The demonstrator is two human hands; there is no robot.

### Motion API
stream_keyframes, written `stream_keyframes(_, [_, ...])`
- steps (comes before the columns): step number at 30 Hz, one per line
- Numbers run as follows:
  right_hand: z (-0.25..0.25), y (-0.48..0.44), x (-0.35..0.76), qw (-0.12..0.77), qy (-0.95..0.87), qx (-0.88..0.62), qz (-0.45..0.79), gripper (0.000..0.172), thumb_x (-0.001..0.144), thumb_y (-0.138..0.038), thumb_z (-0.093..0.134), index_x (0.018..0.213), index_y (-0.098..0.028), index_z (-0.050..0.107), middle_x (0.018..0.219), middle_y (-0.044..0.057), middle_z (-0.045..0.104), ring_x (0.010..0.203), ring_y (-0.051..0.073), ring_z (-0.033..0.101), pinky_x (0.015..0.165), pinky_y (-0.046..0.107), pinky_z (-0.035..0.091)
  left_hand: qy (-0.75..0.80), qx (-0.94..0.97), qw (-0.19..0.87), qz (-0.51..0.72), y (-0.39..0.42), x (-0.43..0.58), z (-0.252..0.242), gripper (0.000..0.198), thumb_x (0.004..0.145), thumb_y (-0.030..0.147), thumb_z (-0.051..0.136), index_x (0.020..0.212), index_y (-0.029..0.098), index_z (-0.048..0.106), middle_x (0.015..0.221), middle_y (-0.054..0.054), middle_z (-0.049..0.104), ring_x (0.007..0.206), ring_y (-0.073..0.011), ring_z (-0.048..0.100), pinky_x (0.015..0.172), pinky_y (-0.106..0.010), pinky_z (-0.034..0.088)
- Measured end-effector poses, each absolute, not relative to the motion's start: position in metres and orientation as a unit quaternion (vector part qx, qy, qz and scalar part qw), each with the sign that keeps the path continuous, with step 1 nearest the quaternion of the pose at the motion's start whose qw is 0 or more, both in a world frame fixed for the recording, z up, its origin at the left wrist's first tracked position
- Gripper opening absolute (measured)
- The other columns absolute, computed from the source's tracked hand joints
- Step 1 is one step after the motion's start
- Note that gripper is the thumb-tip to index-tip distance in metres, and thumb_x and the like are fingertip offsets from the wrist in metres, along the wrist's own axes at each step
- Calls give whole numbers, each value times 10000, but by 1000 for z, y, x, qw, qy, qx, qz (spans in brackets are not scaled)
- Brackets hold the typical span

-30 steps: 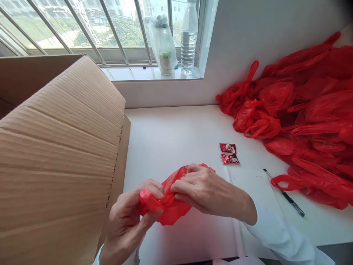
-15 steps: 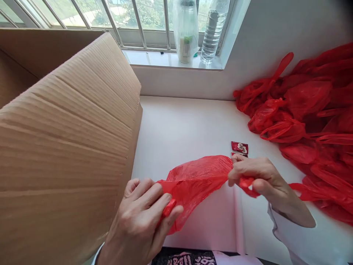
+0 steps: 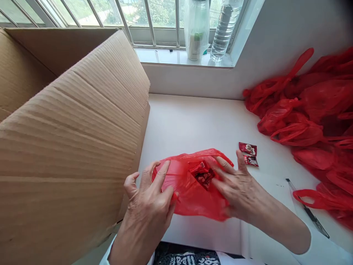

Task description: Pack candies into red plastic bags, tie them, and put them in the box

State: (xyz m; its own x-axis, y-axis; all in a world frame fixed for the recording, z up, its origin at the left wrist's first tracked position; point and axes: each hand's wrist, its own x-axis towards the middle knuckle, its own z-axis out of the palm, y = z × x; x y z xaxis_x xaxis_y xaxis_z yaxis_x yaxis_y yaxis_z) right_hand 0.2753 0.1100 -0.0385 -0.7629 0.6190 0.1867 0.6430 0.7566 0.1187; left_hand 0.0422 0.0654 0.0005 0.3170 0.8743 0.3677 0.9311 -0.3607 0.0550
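Observation:
A thin red plastic bag (image 3: 190,204) lies spread between my hands, its mouth gaping towards me. Small dark red packets (image 3: 204,176) with pale markings show in the opening. My left hand (image 3: 151,197) grips the bag's left side, a bit of red plastic between thumb and fingers. Slightly blurred, my right hand (image 3: 234,182) has its fingers spread against the bag's right side, beside the packets, the thumb raised. Some of its fingertips are hidden by plastic. Two similar loose packets (image 3: 249,154) lie on the white table just beyond that thumb.
A large open cardboard box (image 3: 91,136) fills the left side. Bunched red plastic bags (image 3: 306,110) are heaped at the right, with a black pen (image 3: 311,213) near them. Bottles, including a clear water bottle (image 3: 223,33), stand on the windowsill.
The bag, earlier stretched between both hands, now has its mouth open with packets showing. My right hand has let go of the bag's edge and spread its fingers. The view shifted slightly left.

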Motion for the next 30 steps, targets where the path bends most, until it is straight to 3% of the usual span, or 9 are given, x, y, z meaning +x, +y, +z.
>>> stream_keyframes(2, [-40, 104, 276, 72, -946, -314, -37, 714, 503, -728, 701, 951, -173, 661, 1310, 184, 528, 1220, 340, 419, 1131, 597, -94, -529, -822, 95, -187, 65, 52, 3, 166, 897, 190, 522, 786, 170, 644, 1177, -108, 678, 1127, -337, 570, 926, -527, 315])
stream_keyframes(5, [-41, 99, 274, 77, -947, -310, -24, 719, 587, -753, 628, 1047, -201, 637, 1309, 162, 536, 1237, 327, 422, 1124, 610, -91, -455, -862, 88, -206, 67, 71, -2, 207, 927, 249, 525, 1059, 151, 652, 1151, -82, 685, 1142, -290, 561, 997, -496, 331])
stream_keyframes(9, [-42, 101, 277, 69, -936, -340, -55, 635, 547, -780, 658, 792, -195, 672, 1164, 174, 608, 1177, 332, 458, 1127, 629, -33, -469, -874, 85, -91, 72, 79, -32, 268, 913, 404, 553, 831, 204, 712, 966, -22, 698, 1214, -271, 505, 1152, -535, 64])
stream_keyframes(12, [-43, 106, 287, 37, -917, -385, -91, 560, 574, -736, 695, 507, -195, 567, 864, 150, 639, 1058, 316, 509, 1128, 638, 36, -523, -842, 115, -58, 74, 65, -46, 309, 877, 382, 610, 655, 187, 701, 933, -46, 690, 1165, -307, 529, 1140, -590, -31])
stream_keyframes(16, [-40, 108, 299, 20, -906, -400, -135, 536, 708, -565, 711, 398, -212, 453, 626, 76, 554, 895, 264, 532, 1141, 611, 98, -543, -831, 112, -55, 71, 50, -37, 173, 737, 318, 769, 643, 192, 698, 992, -65, 690, 1029, -323, 578, 1101, -662, -10])
stream_keyframes(19, [-38, 107, 298, 38, -915, -377, -135, 294, 724, -303, 725, 503, -195, 564, 808, 82, 641, 940, 255, 536, 1146, 604, 75, -543, -831, 107, -59, 72, 58, -32, 149, 690, 196, 793, 625, 187, 660, 980, -56, 693, 1049, -334, 573, 1099, -656, -13])
stream_keyframes(21, [-39, 108, 292, 20, -912, -388, -133, 86, 692, -123, 680, 648, -186, 642, 913, 80, 662, 962, 256, 539, 1138, 613, 87, -533, -836, 107, -75, 78, 71, -37, 60, 774, 150, 700, 810, 194, 679, 977, -49, 691, 1116, -321, 553, 1109, -632, 18])
stream_keyframes(25, [-54, 115, 274, -11, -886, -446, -130, 203, 750, -36, 569, 853, -186, 660, 876, 50, 655, 881, 236, 549, 1083, 679, 143, -528, -838, 102, -92, 100, 90, -62, 323, 870, 57, 502, 1149, 188, 598, 916, -67, 683, 1156, -313, 541, 1053, -630, 219])
stream_keyframes(30, [-74, 124, 266, -7, -882, -463, -93, 177, 787, -27, 559, 857, -172, 631, 734, 17, 614, 818, 211, 545, 1048, 712, 179, -562, -815, 93, -103, 118, 78, -72, 242, 839, 12, 473, 926, 156, 648, 726, -40, 664, 823, -258, 632, 982, -675, 277])
